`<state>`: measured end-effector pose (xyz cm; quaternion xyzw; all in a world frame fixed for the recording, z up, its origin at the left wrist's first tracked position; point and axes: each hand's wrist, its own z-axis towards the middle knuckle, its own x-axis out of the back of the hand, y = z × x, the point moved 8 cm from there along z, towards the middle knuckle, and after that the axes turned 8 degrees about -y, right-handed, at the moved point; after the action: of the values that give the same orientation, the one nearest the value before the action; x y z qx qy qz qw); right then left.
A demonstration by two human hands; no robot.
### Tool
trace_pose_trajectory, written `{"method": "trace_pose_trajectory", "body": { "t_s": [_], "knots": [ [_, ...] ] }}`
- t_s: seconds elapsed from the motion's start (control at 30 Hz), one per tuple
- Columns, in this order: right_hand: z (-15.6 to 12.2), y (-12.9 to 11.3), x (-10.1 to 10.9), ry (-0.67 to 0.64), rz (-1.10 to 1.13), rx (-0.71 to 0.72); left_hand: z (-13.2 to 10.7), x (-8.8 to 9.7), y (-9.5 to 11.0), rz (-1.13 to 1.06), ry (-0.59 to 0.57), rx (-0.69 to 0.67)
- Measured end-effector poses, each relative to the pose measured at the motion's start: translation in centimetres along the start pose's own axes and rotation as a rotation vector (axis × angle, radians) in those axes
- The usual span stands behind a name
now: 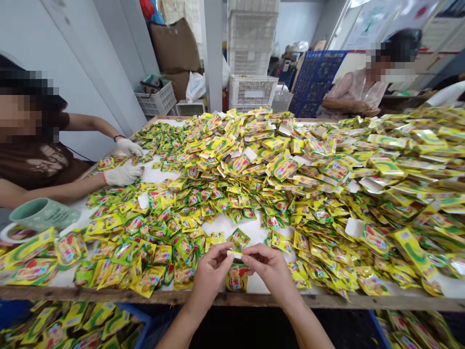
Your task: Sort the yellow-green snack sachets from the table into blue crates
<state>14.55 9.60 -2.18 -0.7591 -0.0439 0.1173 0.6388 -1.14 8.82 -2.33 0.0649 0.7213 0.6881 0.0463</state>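
My left hand (210,271) and my right hand (269,269) meet at the near edge of the table, fingers pinched together on the top edge of one small green and yellow sachet (237,276) that hangs between them. Loose sachets of the same kind (174,232) lie just beyond my fingers. Farther back and to the right a big heap of sachets with yellow cardboard sleeves (327,169) covers the table.
A person at the left, in white gloves (123,174), handles sachets. A green mug (41,213) stands at the left edge. Another person sits at the far right (363,92). White crates (252,89) stack behind the wooden table edge (109,293). Bins of sachets (80,327) sit below.
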Motion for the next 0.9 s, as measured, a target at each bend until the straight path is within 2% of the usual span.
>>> {"method": "trace_pose_trajectory", "body": {
  "t_s": [0.17, 0.27, 0.33, 0.53, 0.67, 0.8, 0.9],
  "knots": [
    [-0.5, -0.6, -0.1, -0.007, -0.061, 0.098, 0.0, 0.1, 2.2, 0.177, -0.074, -0.263],
    [-1.6, -2.3, -0.5, -0.010, -0.259, 0.231, -0.6, 0.5, 3.2, 0.298, -0.074, -0.422],
    [-2.4, -3.1, -0.8, 0.018, -0.389, 0.297, -0.9, 0.4, 3.2, 0.350, -0.099, -0.478],
    [-3.7, -2.8, -1.8, 0.064, -0.508, 0.444, -1.6, 0.1, 2.4, 0.406, -0.162, -0.431],
    [-4.5, -1.9, -2.0, 0.115, -0.509, 0.522, -1.8, -0.6, 1.7, 0.388, -0.227, -0.320],
    [-4.5, -1.9, -2.2, 0.124, -0.529, 0.526, -1.9, -1.4, 1.5, 0.405, -0.302, -0.302],
    [-4.4, -1.8, -2.1, 0.176, -0.498, 0.451, -1.8, -0.9, 1.2, 0.414, -0.249, -0.283]
  ]
}}
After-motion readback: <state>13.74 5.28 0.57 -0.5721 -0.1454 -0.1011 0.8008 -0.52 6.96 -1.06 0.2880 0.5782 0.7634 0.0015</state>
